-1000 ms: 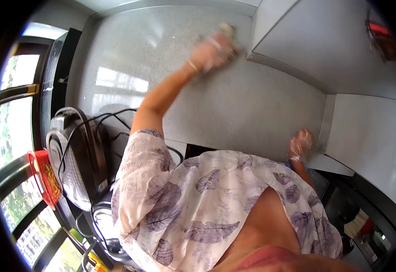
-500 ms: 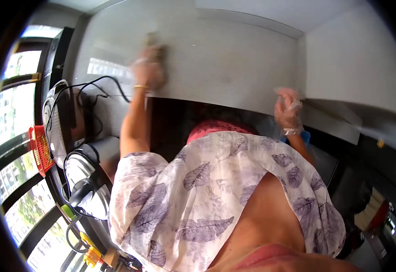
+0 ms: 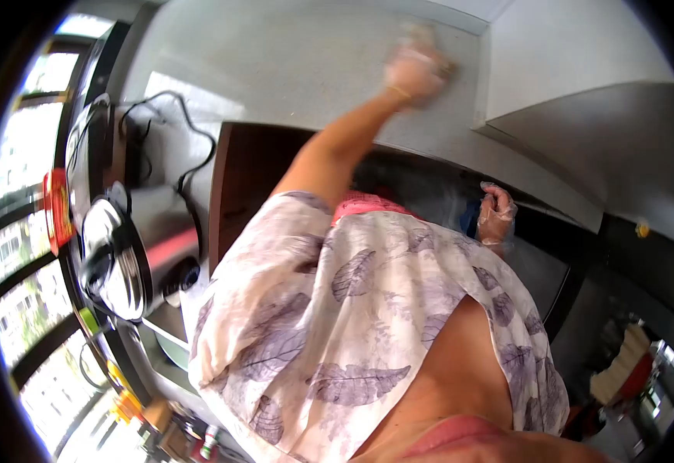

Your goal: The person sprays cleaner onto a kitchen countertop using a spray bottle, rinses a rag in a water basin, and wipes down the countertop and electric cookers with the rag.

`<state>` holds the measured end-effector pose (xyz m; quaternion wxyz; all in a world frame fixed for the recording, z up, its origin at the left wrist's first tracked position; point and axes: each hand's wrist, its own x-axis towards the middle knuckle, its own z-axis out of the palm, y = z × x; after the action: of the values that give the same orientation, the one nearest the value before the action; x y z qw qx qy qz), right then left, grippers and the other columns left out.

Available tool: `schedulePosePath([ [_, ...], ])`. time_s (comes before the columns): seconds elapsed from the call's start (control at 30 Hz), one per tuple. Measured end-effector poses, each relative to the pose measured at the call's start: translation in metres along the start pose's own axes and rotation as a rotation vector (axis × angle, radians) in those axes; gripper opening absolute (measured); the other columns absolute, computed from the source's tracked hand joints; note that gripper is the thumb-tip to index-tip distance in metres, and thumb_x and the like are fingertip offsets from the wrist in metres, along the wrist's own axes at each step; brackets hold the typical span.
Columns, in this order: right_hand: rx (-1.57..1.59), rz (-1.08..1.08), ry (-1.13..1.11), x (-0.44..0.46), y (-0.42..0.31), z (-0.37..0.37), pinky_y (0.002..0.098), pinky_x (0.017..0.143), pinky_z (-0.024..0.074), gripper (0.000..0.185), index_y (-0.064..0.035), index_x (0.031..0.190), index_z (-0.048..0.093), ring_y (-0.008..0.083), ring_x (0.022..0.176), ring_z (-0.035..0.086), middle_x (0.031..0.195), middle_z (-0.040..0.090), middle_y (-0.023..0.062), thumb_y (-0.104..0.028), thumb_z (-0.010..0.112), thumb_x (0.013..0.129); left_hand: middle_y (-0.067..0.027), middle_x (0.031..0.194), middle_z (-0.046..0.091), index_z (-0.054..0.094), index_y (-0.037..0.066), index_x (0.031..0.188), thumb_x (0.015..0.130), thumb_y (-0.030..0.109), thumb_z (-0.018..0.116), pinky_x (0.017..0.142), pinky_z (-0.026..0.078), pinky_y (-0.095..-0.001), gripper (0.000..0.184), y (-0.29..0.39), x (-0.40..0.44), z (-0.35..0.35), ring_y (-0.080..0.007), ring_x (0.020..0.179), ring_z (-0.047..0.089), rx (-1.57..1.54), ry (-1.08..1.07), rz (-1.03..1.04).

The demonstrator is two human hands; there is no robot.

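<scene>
We find the left hand [image 3: 416, 75] holding a pale cloth [image 3: 419, 34] on the grey counter [image 3: 298, 69] – the cloth lies under the fingers, showing past their tips and along the right side. Blur hides their exact bend. We note the gloved right hand [image 3: 497, 214] below the counter's edge, fingers curled – whether around anything, we cannot tell.

Daylight is pouring in through the windows [image 3: 28, 147], washing out the view beyond and throwing a pale glare across the grey worktop [image 3: 298, 81]. The hollow [image 3: 256, 170] below is lying in shadow, the left hand [image 3: 416, 73] is looking smeared, and the edges are bowing into black corners.
</scene>
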<state>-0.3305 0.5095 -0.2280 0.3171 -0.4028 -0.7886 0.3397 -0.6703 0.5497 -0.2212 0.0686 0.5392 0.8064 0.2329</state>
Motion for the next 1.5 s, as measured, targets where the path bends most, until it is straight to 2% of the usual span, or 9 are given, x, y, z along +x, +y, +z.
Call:
schedulePosePath([
  [0.3,-0.328,-0.161,-0.230,-0.011,-0.031,0.011,0.0392,0.089,0.0411,0.019,-0.0063,0.096,0.061,0.0295,0.099,0.053,0.101,0.061,0.0118,-0.003,0.050,0.082,-0.0021,0.124,0.051,0.053,0.024,0.120,0.069,0.033,0.065,0.102,0.025,-0.0551,0.053,0.024,-0.152,-0.011,-0.0228,0.120,0.043,0.232,0.103,0.254],
  [0.43,-0.278,-0.091,-0.276,-0.001,-0.032,0.014,0.0377,0.088,0.0412,0.021,-0.0068,0.099,0.062,0.0283,0.100,0.052,0.102,0.060,0.0126,-0.004,0.048,0.083,-0.0027,0.128,0.050,0.051,0.031,0.123,0.081,0.030,0.052,0.102,0.017,-0.0629,0.042,-0.118,-0.168,-0.064,-0.0265,0.121,0.043,0.281,0.134,-0.209],
  [0.57,-0.265,-0.029,-0.306,0.006,-0.019,0.011,0.0355,0.088,0.0416,0.017,-0.0058,0.097,0.062,0.0267,0.098,0.053,0.102,0.059,0.0133,-0.006,0.049,0.086,-0.0048,0.121,0.057,0.059,0.017,0.113,0.085,0.028,0.047,0.102,0.028,-0.0477,0.032,-0.257,-0.192,-0.062,-0.0256,0.112,0.050,0.222,0.830,-0.666],
  [0.77,-0.173,-0.005,-0.329,0.023,0.030,0.006,0.0346,0.086,0.0429,0.013,-0.0057,0.093,0.062,0.0248,0.093,0.056,0.098,0.061,0.0113,-0.010,0.052,0.085,-0.0152,0.093,0.063,0.056,0.009,0.109,0.081,0.013,0.056,0.065,0.051,-0.0385,0.028,-0.162,-0.218,-0.070,-0.0268,0.076,0.063,-0.065,0.550,-0.773],
  [0.83,-0.158,-0.065,-0.432,0.035,0.035,-0.001,0.0344,0.086,0.0431,0.013,-0.0062,0.094,0.062,0.0239,0.092,0.057,0.096,0.062,0.0106,-0.010,0.053,0.085,-0.0117,0.083,0.058,0.052,0.007,0.107,0.085,0.013,0.053,0.056,0.049,-0.0358,0.023,-0.044,-0.259,-0.129,-0.0211,0.065,0.059,-0.902,0.452,-0.903],
  [1.03,-0.147,-0.063,-0.826,0.024,-0.097,0.035,0.0336,0.093,0.0403,0.024,-0.0065,0.107,0.061,0.0227,0.105,0.055,0.110,0.061,0.0110,-0.014,0.059,0.085,0.0007,0.078,0.055,0.061,0.003,0.087,0.089,0.038,0.049,0.068,0.040,-0.0290,0.037,-0.002,-0.344,-0.114,-0.0102,0.074,0.049,-1.229,0.515,-0.966],
  [1.23,0.799,-0.239,-1.174,-0.015,-0.195,0.139,0.0330,0.108,0.0263,0.100,-0.0040,0.146,0.010,0.0210,0.129,0.036,0.141,0.035,0.0150,-0.035,0.072,0.074,-0.0010,0.096,0.060,0.064,0.005,0.101,0.093,0.034,0.049,0.080,0.043,-0.0275,0.034,0.012,-0.334,-0.123,-0.0097,0.089,0.053,-1.488,0.642,-0.493],
  [1.33,0.808,-0.199,-1.039,0.002,-0.264,0.118,0.0283,0.097,0.0384,0.072,-0.0043,0.138,0.031,0.0141,0.116,0.047,0.129,0.047,0.0049,-0.016,0.071,0.080,-0.0069,0.110,0.061,0.059,0.008,0.117,0.093,0.030,0.047,0.094,0.041,-0.0317,0.034,0.047,-0.303,-0.179,-0.0138,0.101,0.054,-1.496,0.525,-0.400],
  [1.5,0.713,-0.157,-0.962,0.070,-0.254,0.189,0.0281,0.092,0.0427,0.052,-0.0020,0.124,0.051,0.0147,0.104,0.055,0.117,0.058,0.0051,-0.010,0.070,0.077,-0.0050,0.087,0.062,0.057,0.008,0.120,0.088,0.015,0.057,0.062,0.049,-0.0273,0.033,-0.036,-0.297,-0.222,-0.0155,0.070,0.059,-1.449,0.698,-0.567],
])
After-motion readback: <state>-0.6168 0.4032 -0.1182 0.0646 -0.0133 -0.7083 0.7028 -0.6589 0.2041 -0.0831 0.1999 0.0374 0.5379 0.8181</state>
